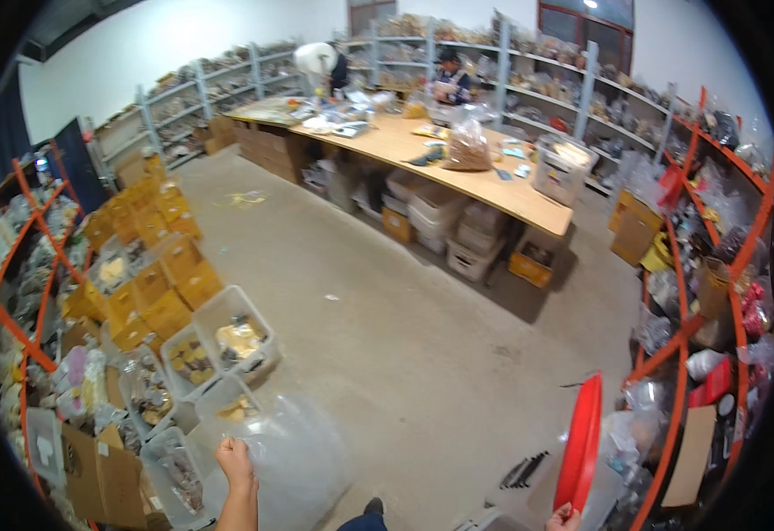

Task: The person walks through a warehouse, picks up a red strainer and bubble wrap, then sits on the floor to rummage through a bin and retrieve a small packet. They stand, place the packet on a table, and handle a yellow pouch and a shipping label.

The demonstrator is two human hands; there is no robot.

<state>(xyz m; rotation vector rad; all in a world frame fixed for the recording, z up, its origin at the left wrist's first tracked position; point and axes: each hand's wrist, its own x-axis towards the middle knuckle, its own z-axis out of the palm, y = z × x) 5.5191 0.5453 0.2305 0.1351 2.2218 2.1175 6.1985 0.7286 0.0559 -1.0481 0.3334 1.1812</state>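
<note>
My left hand point(235, 458), at the lower left, is closed on the edge of a large clear plastic bag point(300, 458) that hangs open and spreads to the right of it. At the bottom right edge my right hand point(563, 518) grips the lower end of a long, flat red object point(579, 445), perhaps plastic, held upright. Its exact kind is not clear. Below and left of the red object, several black items point(524, 470) lie in or on a translucent plastic bin, partly cut off by the picture's edge.
Plastic bins point(268, 345) and yellow boxes point(181, 262) line the left. A long wooden table point(387, 149) with bags and bins crosses the back, where two people are. Orange-framed racks point(682, 332) full of bagged goods flank both sides; a cardboard box point(104, 478) stands lower left.
</note>
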